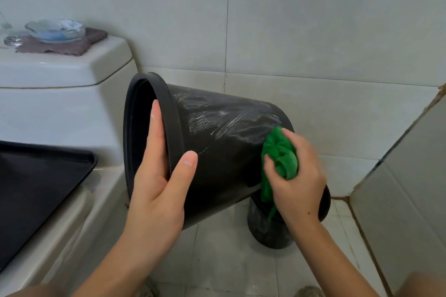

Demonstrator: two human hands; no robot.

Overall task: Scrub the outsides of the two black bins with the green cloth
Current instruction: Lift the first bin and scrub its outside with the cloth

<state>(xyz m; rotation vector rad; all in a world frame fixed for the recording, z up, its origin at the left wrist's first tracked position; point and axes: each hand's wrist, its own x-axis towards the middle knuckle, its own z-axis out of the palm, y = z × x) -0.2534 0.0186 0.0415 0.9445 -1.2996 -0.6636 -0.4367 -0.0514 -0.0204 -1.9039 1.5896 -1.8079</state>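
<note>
We are holding the round black plastic bin [217,147] sideways beside the white toilet tank [60,75]. Our left hand [159,176] is gripping its rim. Our right hand [296,176] is squeezing the bunched green cloth [280,152] against its side.

Home bathroom. White toilet cistern [60,67] at left; glass dish [55,31] on its lid; pale tiled wall [313,19] behind, tiled floor [217,248] below.

L hand [159,190] grips bin rim [172,128]; R hand [296,176] clutches cloth [281,152].
</note>
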